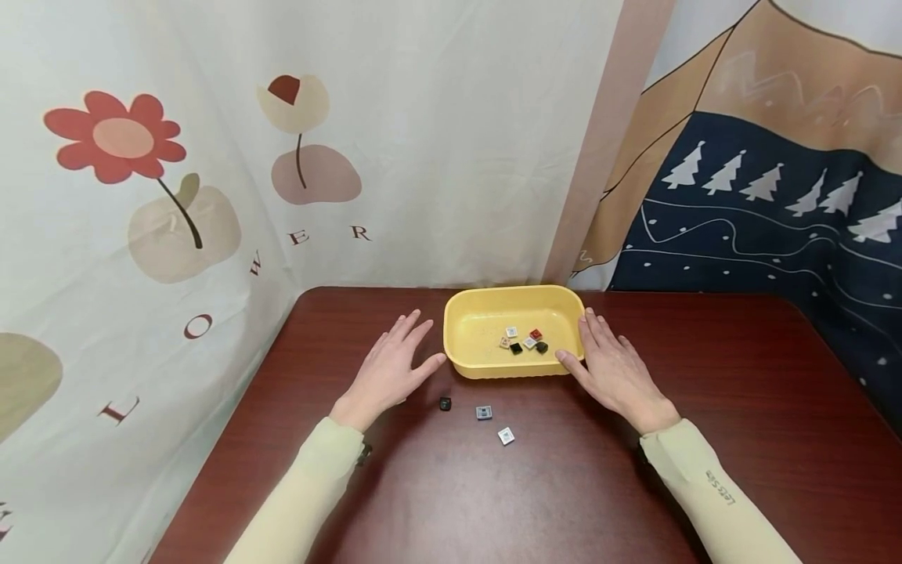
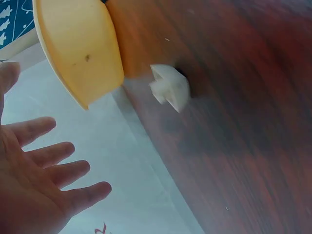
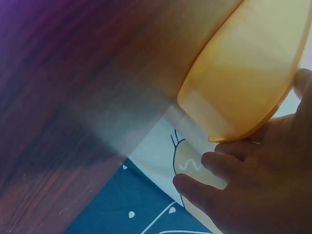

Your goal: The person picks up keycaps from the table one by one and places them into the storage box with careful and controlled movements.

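Note:
A shallow yellow plastic tub (image 1: 517, 366) stands near the far edge of the table and holds several small square pieces (image 1: 530, 343) in white, red and black. My right hand (image 1: 620, 376) rests at its right end, fingers extended along the rim and thumb over the near right corner. Left of the tub, my left hand (image 1: 386, 368) is spread, its thumb tip close to the tub's wall and nothing in the palm. In front lie a black piece (image 1: 445, 403), a grey-blue one (image 1: 483, 412) and a white one (image 1: 506, 435).
A blurred cream piece (image 2: 170, 88) with a rounded back shows over the dark red wooden table (image 1: 564, 478) in the left wrist view. Printed curtains (image 1: 451, 157) hang right behind the table's far edge and along its left side.

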{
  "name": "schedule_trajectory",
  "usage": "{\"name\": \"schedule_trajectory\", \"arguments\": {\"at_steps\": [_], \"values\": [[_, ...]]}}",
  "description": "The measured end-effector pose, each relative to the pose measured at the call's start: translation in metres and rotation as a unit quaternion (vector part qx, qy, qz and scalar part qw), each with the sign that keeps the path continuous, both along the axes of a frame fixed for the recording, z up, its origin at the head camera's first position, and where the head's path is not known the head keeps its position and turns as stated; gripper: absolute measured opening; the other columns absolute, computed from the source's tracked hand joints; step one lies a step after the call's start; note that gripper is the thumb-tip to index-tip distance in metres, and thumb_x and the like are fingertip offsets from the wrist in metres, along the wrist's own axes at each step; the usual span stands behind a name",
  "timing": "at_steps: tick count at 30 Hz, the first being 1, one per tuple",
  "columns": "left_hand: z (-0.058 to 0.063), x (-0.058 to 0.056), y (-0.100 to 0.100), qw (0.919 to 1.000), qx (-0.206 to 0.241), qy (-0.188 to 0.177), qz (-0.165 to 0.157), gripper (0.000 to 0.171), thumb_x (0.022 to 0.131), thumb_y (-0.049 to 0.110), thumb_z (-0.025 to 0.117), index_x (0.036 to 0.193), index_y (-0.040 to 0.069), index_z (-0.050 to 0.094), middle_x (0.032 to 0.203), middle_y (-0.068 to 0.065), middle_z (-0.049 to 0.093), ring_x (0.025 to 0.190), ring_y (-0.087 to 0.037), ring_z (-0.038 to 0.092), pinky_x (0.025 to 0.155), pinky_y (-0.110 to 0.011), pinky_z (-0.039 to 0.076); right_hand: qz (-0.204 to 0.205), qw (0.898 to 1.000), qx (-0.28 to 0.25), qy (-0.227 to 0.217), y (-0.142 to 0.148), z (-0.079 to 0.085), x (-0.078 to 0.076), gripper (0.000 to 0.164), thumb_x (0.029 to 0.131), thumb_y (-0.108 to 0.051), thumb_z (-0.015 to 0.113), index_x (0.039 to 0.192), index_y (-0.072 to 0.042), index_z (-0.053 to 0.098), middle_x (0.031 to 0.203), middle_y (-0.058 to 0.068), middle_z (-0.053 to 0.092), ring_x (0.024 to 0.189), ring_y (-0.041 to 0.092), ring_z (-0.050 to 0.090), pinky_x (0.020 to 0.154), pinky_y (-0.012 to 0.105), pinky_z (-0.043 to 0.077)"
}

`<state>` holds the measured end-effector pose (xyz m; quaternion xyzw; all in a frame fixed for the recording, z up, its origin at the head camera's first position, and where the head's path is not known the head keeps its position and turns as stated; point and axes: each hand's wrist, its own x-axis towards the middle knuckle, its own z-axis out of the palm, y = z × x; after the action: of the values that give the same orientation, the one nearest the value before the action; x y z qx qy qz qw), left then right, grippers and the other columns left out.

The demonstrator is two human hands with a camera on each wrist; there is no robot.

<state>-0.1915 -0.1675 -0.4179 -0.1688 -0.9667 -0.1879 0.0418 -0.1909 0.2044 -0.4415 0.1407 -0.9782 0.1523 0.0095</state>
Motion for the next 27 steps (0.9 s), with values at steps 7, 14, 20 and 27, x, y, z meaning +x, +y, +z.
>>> {"name": "schedule_trajectory", "arguments": {"at_steps": [7,14,20,27], "values": [[-0.006,0.013,-0.014,0.9991,-0.038,0.006,-0.021,0.066,0.097,0.049,0.068,0.149,0.010,0.057,0.159,-0.018,0.043,0.148,-0.041,0.037,0.114,-0.063,0.034,0.002,1.000,0.006,0.003,0.000,0.000,0.001,0.091,0.107,-0.061,0.036,0.160,0.011,0.020,0.168,0.028,0.016,0.154,0.045,0.021,0.117,0.066,0.024],[-0.016,0.027,-0.022,0.9955,-0.085,0.003,-0.042,0.058,0.093,0.043,0.076,0.141,0.013,0.065,0.141,-0.016,0.058,0.126,-0.037,0.059,0.099,-0.056,0.050,0.002,1.000,0.005,0.002,0.000,0.000,0.001,0.091,0.107,-0.062,0.034,0.159,0.011,0.021,0.168,0.029,0.016,0.153,0.046,0.021,0.117,0.067,0.024],[-0.020,0.034,-0.027,0.9924,-0.108,0.009,-0.058,0.046,0.090,0.030,0.082,0.132,0.015,0.072,0.129,-0.012,0.063,0.109,-0.032,0.064,0.083,-0.051,0.056,-0.001,1.000,0.004,0.000,0.000,0.000,0.002,0.092,0.107,-0.063,0.034,0.159,0.011,0.020,0.168,0.029,0.016,0.153,0.046,0.021,0.117,0.067,0.024],[-0.022,0.038,-0.030,0.9921,-0.102,0.000,-0.072,0.032,0.087,0.011,0.083,0.118,0.009,0.078,0.109,-0.010,0.064,0.089,-0.027,0.064,0.074,-0.042,0.057,0.000,1.000,0.001,0.001,-0.001,0.001,0.003,0.091,0.107,-0.062,0.035,0.159,0.011,0.020,0.168,0.028,0.015,0.154,0.045,0.021,0.117,0.066,0.025]]}}
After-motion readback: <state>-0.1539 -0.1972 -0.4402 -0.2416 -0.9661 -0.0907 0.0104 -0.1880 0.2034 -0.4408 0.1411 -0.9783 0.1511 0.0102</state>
